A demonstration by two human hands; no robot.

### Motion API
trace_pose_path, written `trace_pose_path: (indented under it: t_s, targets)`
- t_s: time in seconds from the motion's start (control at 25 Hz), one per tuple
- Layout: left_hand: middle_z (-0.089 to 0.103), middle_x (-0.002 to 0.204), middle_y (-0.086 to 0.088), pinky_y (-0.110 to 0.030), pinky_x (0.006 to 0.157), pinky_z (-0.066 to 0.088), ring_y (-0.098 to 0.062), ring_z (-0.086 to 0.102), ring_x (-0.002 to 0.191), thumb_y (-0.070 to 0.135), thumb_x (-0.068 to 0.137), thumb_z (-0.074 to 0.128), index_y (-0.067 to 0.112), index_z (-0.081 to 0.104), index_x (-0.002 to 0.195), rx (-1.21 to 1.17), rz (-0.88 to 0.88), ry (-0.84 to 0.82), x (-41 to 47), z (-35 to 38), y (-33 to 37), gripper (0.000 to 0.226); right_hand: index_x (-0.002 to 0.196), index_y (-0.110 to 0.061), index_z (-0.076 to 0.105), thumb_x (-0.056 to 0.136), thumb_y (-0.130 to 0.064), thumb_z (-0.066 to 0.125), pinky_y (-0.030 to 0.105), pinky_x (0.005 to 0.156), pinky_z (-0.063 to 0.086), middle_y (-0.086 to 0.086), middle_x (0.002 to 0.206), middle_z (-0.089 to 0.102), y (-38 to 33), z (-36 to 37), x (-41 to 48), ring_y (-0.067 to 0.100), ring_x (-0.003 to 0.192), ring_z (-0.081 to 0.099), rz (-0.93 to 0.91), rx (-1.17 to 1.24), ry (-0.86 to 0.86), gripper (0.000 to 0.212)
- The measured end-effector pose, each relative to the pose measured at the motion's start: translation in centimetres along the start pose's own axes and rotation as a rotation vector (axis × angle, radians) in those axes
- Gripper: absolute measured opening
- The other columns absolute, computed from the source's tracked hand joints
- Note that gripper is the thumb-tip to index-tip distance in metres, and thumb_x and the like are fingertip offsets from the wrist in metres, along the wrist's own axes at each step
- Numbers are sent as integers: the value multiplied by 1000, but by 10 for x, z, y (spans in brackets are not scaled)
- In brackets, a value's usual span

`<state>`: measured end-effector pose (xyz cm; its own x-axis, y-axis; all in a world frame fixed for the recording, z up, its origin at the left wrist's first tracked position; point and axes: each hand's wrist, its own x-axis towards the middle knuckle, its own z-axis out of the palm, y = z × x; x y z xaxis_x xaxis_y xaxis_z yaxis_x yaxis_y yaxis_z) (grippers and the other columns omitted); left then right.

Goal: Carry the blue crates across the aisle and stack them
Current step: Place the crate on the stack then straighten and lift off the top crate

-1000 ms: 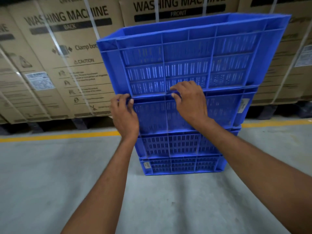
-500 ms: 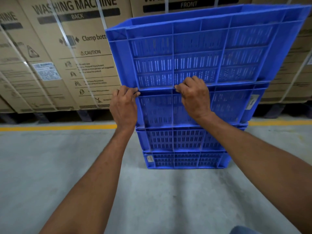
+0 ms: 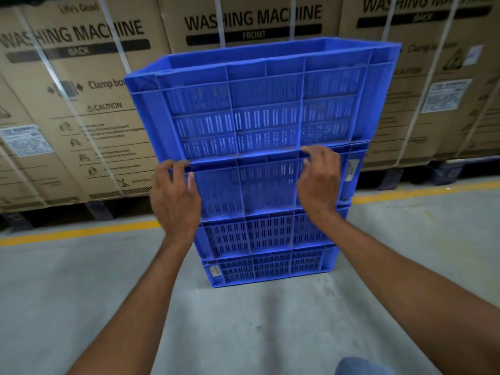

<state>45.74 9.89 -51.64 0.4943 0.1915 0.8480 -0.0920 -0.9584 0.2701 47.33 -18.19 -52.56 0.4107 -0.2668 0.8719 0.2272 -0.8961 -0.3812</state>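
A stack of blue slotted crates (image 3: 270, 236) stands on the concrete floor in front of me. The top blue crate (image 3: 259, 104) rests on the second crate (image 3: 251, 190), open side up. My left hand (image 3: 173, 198) has its fingers curled over the seam at the top crate's lower edge, left of the middle. My right hand (image 3: 319, 182) hooks the same edge further right, fingers bent and thumb tucked under. Both forearms reach in from the bottom of the view.
A wall of strapped cardboard washing machine boxes (image 3: 81, 104) on dark pallets stands just behind the stack. A yellow floor line (image 3: 81, 232) runs along their base. Grey concrete floor (image 3: 81, 293) lies around the stack. A bit of blue cloth (image 3: 362, 366) shows at the bottom edge.
My hands have spread apart along the seam, the right one sliding to the right. The top crate has settled squarer on the stack, and my view has pulled back a little.
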Motion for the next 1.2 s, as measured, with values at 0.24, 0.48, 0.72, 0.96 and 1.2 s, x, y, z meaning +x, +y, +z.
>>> trace_pose_path:
  t_s: [0.24, 0.48, 0.72, 0.96, 1.2]
  targets:
    - [68, 114, 4, -39, 82, 39, -25, 59, 108, 26, 98, 61, 23, 72, 106, 42, 473, -54, 27, 24, 73, 14, 102, -14, 70, 100, -17, 58, 38, 78, 38, 2, 101, 68, 54, -5, 37, 28, 99, 56, -277, -259, -69, 12]
    - [62, 82, 2, -36, 54, 43, -22, 57, 75, 39, 102, 53, 21, 71, 92, 101, 403, -129, 28, 40, 87, 27, 84, -16, 69, 99, -29, 65, 36, 64, 30, 1, 78, 62, 62, -2, 51, 25, 73, 53, -403, -336, 5, 20]
    - [56, 82, 2, -33, 47, 33, -18, 58, 65, 40, 105, 48, 21, 65, 88, 11, 314, -152, 23, 38, 92, 30, 76, -13, 67, 98, -24, 67, 34, 59, 32, 3, 70, 55, 66, -2, 56, 23, 66, 47, -444, -301, 1, 25]
    - [64, 96, 5, -36, 47, 43, -25, 62, 61, 41, 103, 51, 25, 72, 105, -86, 260, -183, 15, 30, 88, 26, 103, -12, 73, 95, -23, 67, 35, 67, 47, 3, 94, 68, 58, -6, 37, 26, 87, 58, -259, -194, -51, 14]
    - [64, 102, 6, -35, 46, 46, -25, 64, 64, 33, 104, 51, 31, 69, 122, -10, 365, -169, 18, 36, 76, 25, 82, -11, 63, 101, -19, 59, 39, 60, 40, 8, 78, 61, 69, -8, 52, 30, 74, 55, -428, -319, -3, 21]
